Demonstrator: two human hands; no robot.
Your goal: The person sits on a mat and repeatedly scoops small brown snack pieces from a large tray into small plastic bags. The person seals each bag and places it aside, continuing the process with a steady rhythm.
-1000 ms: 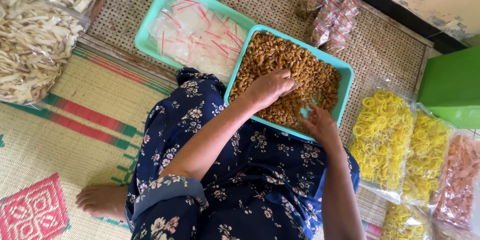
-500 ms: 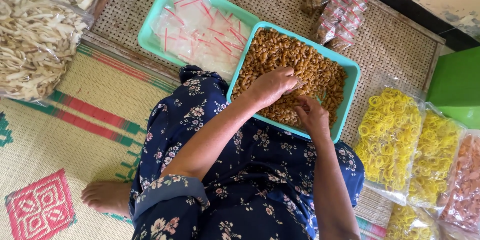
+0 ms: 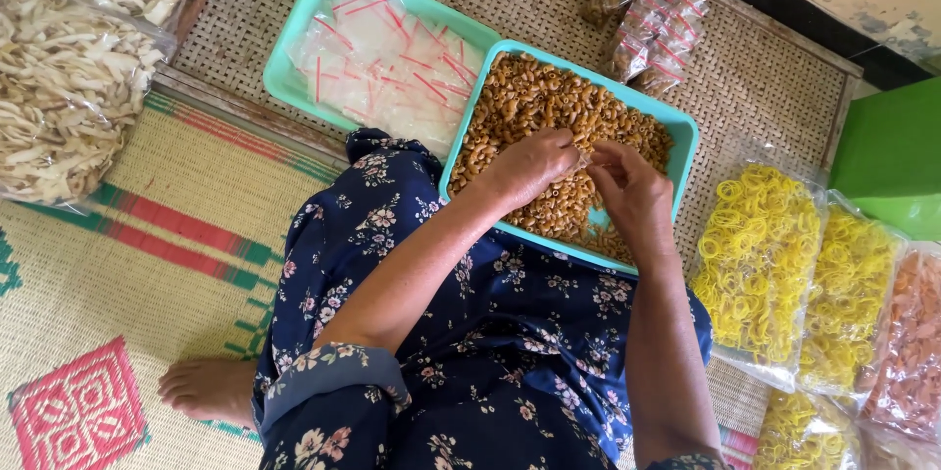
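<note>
A teal tray [image 3: 678,125] holds a heap of brown curled snack pieces [image 3: 534,102]. My left hand [image 3: 524,168] hovers over the heap with its fingers closed on a pinch of pieces. My right hand [image 3: 635,194] is right beside it, fingers curled, and seems to hold a small clear bag, mostly hidden. The fingertips of both hands meet above the tray's middle. A second teal tray [image 3: 294,58] to the left carries several empty clear bags with red strips [image 3: 382,63].
Big bags of pale chips [image 3: 59,88] lie at the left, and bags of yellow ring snacks [image 3: 760,254] and orange snacks [image 3: 907,333] at the right. Small filled packets [image 3: 652,9] lie beyond the trays. A green box [image 3: 897,161] stands far right. My bare foot [image 3: 211,387] rests on the woven mat.
My left hand has lifted out of the snack heap with a pinch of pieces. My right hand has come up from the tray's near edge to meet it.
</note>
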